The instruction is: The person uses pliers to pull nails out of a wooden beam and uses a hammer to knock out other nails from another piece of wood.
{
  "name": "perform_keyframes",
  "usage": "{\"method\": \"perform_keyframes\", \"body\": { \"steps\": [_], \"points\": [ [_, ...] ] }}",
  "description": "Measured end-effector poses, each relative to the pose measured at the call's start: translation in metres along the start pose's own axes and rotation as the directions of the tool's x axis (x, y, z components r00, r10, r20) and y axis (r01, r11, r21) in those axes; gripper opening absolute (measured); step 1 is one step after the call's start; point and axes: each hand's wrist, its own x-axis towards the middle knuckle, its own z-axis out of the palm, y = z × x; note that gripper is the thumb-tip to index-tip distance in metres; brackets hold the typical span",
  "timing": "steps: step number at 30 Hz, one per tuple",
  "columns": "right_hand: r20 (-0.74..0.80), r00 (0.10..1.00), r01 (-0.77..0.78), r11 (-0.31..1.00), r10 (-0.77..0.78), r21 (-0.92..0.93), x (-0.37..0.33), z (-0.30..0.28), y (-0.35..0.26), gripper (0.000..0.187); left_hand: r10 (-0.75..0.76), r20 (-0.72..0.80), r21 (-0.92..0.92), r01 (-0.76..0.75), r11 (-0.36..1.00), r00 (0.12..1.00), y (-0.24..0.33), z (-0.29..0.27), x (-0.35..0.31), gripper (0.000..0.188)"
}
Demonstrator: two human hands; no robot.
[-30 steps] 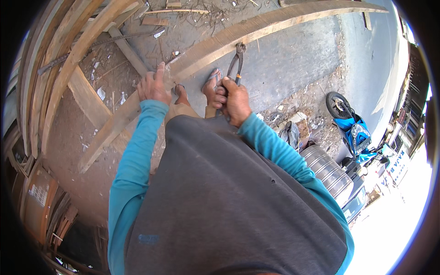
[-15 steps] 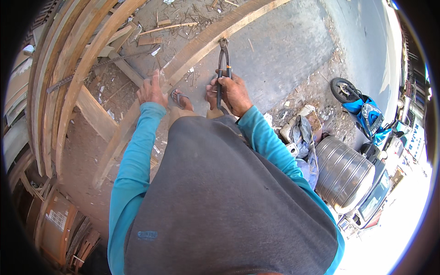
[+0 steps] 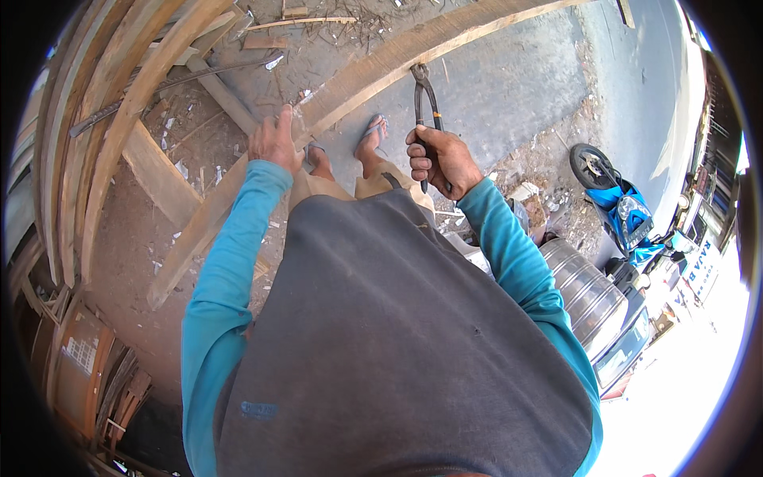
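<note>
A pair of pincers (image 3: 418, 99) with dark handles and an orange band stands almost upright in the picture, gripped by my right hand (image 3: 451, 163). Its jaws meet the near edge of a long curved wooden beam (image 3: 358, 83); whatever sits between them is too small to make out. The handles are spread slightly apart. My left hand (image 3: 274, 143) is on the beam to the left of the pincers, its fingers bent over the wood and partly hidden. Both of my sandalled feet (image 3: 372, 137) are on the ground just below the beam.
Curved timbers (image 3: 119, 103) stand in a row at the left, a dark rod (image 3: 131, 97) across them. A plank (image 3: 159, 175) lies near my left arm. Wood scraps (image 3: 302, 21) litter the far ground. A metal drum (image 3: 584, 282) and blue motorbike (image 3: 628, 211) are at right.
My right hand and the pincers have shifted right, the hand now clear of my right foot. The pincers stay against the beam's edge. My left hand remains on the wood.
</note>
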Motion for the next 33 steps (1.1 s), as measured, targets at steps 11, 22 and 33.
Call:
{"method": "perform_keyframes", "body": {
  "steps": [11, 22, 33],
  "points": [
    [-0.299, 0.902, 0.365, 0.92, -0.31, 0.146, 0.058, 0.049, 0.073, 0.026, 0.016, 0.044, -0.015, -0.015, 1.0, 0.999, 0.006, -0.006, 0.001, 0.092],
    [-0.156, 0.862, 0.479, 0.876, -0.481, -0.056, 0.056, 0.035, 0.069, 0.019, 0.033, -0.029, 0.061, -0.031, 0.998, 0.999, 0.001, -0.001, 0.004, 0.092],
    [0.249, 0.968, 0.111, 0.954, -0.04, -0.277, -0.004, -0.065, -0.043, 0.043, 0.011, -0.097, 0.077, -0.003, 0.997, 0.995, 0.009, 0.006, -0.007, 0.091]
  ]
}}
